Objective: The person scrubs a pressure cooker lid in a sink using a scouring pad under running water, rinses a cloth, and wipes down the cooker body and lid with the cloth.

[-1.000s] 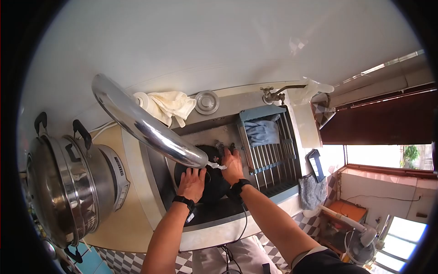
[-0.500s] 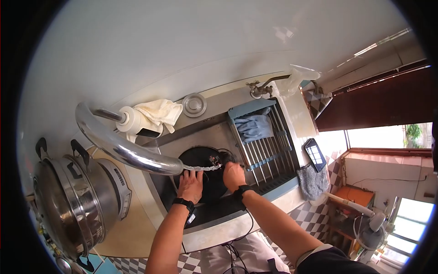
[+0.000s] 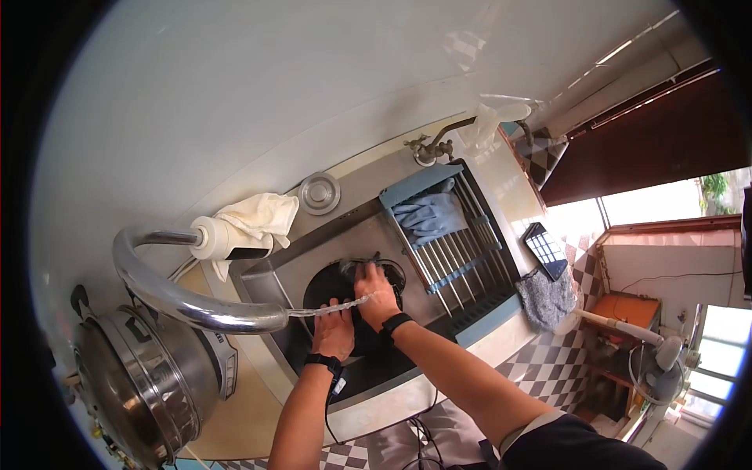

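A black round pan [image 3: 319, 288] lies in the steel sink [image 3: 294, 262], under a stream of water from the curved chrome faucet [image 3: 204, 309]. My left hand [image 3: 334, 333] rests on the pan's near left part, fingers spread. My right hand [image 3: 376, 296] is on the pan's right part, fingers bent over a dark, shiny scrubber [image 3: 349, 269] that shows only in part. The water stream reaches my right hand. Each wrist wears a black band.
A rack [image 3: 450, 266] with blue gloves [image 3: 429, 218] spans the sink's right side. Behind are a drain cover [image 3: 319, 193], a cream cloth [image 3: 258, 218] and an old tap [image 3: 427, 149]. Steel pots [image 3: 145, 384] stand left. A phone [image 3: 545, 251] and grey cloth [image 3: 546, 299] lie right.
My right hand has moved left and up across the pan with the scrubber, nearer my left hand. My left hand stays on the pan. The view has shifted and turned.
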Available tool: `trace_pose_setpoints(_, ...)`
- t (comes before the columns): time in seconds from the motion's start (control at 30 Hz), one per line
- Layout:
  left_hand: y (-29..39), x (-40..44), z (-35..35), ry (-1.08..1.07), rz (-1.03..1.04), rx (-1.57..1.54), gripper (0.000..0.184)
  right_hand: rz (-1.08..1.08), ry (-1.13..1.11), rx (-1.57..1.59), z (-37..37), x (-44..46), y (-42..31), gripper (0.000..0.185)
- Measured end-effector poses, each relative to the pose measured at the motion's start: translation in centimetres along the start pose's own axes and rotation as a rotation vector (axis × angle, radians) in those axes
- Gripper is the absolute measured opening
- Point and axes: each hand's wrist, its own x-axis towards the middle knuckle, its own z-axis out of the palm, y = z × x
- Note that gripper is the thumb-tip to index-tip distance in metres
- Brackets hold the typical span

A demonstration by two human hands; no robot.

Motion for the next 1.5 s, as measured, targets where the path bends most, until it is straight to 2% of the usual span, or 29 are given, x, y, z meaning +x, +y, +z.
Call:
trace_pose_setpoints(0.03,-0.3,0.0,0.1,-0.003,0.003,0.000,0.064,0.004,-0.001,0.000,0.4,-1.1,0.0,0.030)
trace_pose_setpoints(0.1,-0.4,-0.1,0.8,0.060,0.031,0.046,0.066,-0.197,0.008,0.150,0.2,-3.5,1.2,0.028)
trace_pose_setpoints(0.13,-0.3,-0.1,1.0,0.064,0.034,0.043,0.066,-0.170,-0.125,0.164,-0.7,-3.5,2.3,0.031)
trace_pose_setpoints(0.17,-0.2,-0.1,0.9,0.043,0.024,0.053,0.067,-0.173,-0.116,0.159,-1.1,-2.5,2.3,0.031)
trace_pose_setpoints(0.23,-0.5,0.2,0.8,0.033,0.015,0.071,0.068,0.067,-0.197,0.115,-1.6,-0.6,1.7,0.034)
trace_pose_setpoints(0.27,-0.3,0.3,0.3,0.030,0.010,0.042,0.069,0.091,-0.131,0.118,-0.9,0.1,0.9,0.044)
trace_pose_setpoints(0.3,0.0,0.1,-0.1,0.020,0.008,0.012,0.070,0.098,-0.126,0.118,-0.7,-0.5,0.6,0.044)
trace_pose_setpoints(0.37,0.6,0.0,-2.0,-0.081,-0.005,0.003,0.075,-0.147,0.000,0.158,-0.7,-2.1,-0.3,0.061)
trace_pose_setpoints(0.4,1.1,-0.3,-3.1,-0.112,-0.048,-0.087,0.078,-0.181,-0.068,0.123,-0.8,-3.1,0.2,0.072)
trace_pose_setpoints(0.43,1.4,-0.3,-4.0,-0.136,-0.087,-0.172,0.081,-0.173,-0.054,0.126,-1.3,-4.5,0.8,0.072)
trace_pose_setpoints(0.5,-0.3,-0.1,-2.0,-0.078,-0.088,-0.214,0.087,-0.271,-0.173,0.287,-4.5,-7.2,1.9,0.070)
trace_pose_setpoints(0.57,-1.5,0.3,-1.1,0.043,-0.157,-0.358,0.088,-0.215,-0.412,0.311,-6.8,-9.9,3.1,0.060)
trace_pose_setpoints(0.6,-1.4,0.4,-1.7,0.193,-0.100,-0.259,0.071,-0.198,-0.375,0.288,-7.9,-11.5,3.6,0.050)
trace_pose_setpoints(0.63,-0.6,0.6,-3.7,0.188,-0.087,-0.246,0.071,-0.182,-0.337,0.265,-9.0,-12.8,4.2,0.041)
trace_pose_setpoints(0.67,1.0,0.8,-6.7,0.183,0.050,-0.152,0.069,-0.175,-0.257,0.187,-9.8,-13.8,4.8,0.024)
trace_pose_setpoints(0.73,2.4,2.5,-8.0,0.149,0.309,-0.011,0.065,-0.175,-0.171,0.123,-10.8,-15.4,6.1,0.021)
trace_pose_setpoints(0.77,2.2,3.8,-7.3,0.147,0.330,0.001,0.065,-0.189,-0.094,0.048,-10.8,-15.9,6.8,0.021)
trace_pose_setpoints(0.8,2.2,5.0,-6.6,0.069,0.377,0.011,0.063,-0.305,0.111,0.070,-10.6,-15.8,7.5,0.022)
trace_pose_setpoints(0.83,2.1,6.1,-5.9,-0.010,0.418,0.022,0.061,-0.288,0.123,0.072,-10.3,-16.0,7.9,0.022)
trace_pose_setpoints(0.9,0.8,8.2,-6.1,-0.003,0.484,-0.018,0.056,-0.317,0.072,0.037,-10.1,-16.3,7.7,0.023)
trace_pose_setpoints(0.97,-1.7,9.2,-5.7,0.036,0.353,-0.035,0.060,-0.314,0.161,0.075,-9.1,-16.6,8.2,0.024)
trace_pose_setpoints(1.0,-2.4,9.4,-6.1,0.006,0.289,-0.063,0.064,-0.303,0.122,0.055,-9.3,-16.7,8.1,0.024)
trace_pose_setpoints(1.1,0.0,9.2,-6.2,-0.012,0.364,-0.002,0.067,-0.305,0.107,0.063,-8.8,-17.0,8.5,0.021)
trace_pose_setpoints(1.17,2.1,9.1,-5.9,-0.117,0.536,0.020,0.064,-0.286,0.127,0.074,-8.5,-17.1,8.7,0.021)
trace_pose_setpoints(1.23,0.4,10.1,-5.6,-0.074,0.514,-0.074,0.063,-0.298,0.121,0.084,-8.1,-17.3,8.9,0.022)
trace_pose_setpoints(1.3,-2.9,9.9,-5.7,-0.028,0.328,-0.093,0.063,-0.277,0.126,0.104,-8.0,-17.4,8.8,0.022)
trace_pose_setpoints(1.37,-5.3,8.6,-5.7,0.015,0.260,0.041,0.070,-0.286,0.165,0.088,-7.8,-17.3,8.8,0.025)
trace_pose_setpoints(1.43,-5.5,7.6,-4.8,-0.011,0.273,0.006,0.074,-0.273,0.168,0.083,-7.8,-17.3,8.7,0.024)
trace_pose_setpoints(1.5,-3.1,6.7,-4.9,-0.075,0.505,0.012,0.077,-0.284,0.164,0.071,-8.0,-17.3,8.8,0.025)
